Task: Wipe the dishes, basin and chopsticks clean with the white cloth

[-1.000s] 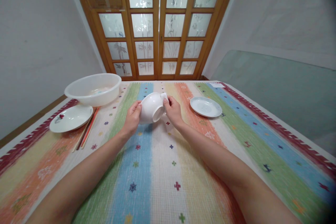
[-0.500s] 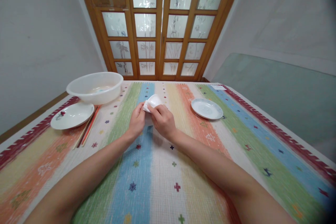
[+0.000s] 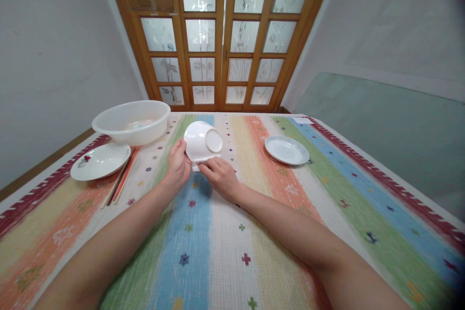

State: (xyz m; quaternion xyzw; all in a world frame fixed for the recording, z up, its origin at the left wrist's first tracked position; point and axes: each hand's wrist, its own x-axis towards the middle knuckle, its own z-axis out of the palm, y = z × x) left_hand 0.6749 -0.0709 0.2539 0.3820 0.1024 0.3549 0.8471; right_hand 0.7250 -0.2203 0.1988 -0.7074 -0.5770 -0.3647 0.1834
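A white bowl (image 3: 197, 138) is held up over the middle of the table, tilted so that its outside and round foot face me. My left hand (image 3: 178, 163) grips its rim at the left, fingers closed. Below the bowl, my right hand (image 3: 221, 177) is closed on a white cloth or tissue (image 3: 196, 166), pressed against the bowl's lower side. Part of the cloth is hidden by my fingers, and the bowl's inside is out of sight.
At the left stand a translucent white basin (image 3: 131, 122) and a shallow white dish (image 3: 100, 162) with a red motif. Several chopsticks (image 3: 119, 177) lie beside the dish. A plate (image 3: 286, 150) sits to the right on the striped tablecloth (image 3: 225, 252).
The bowl has been turned and raised, so its underside now shows. My left hand has shifted slightly left and my right hand a little lower.
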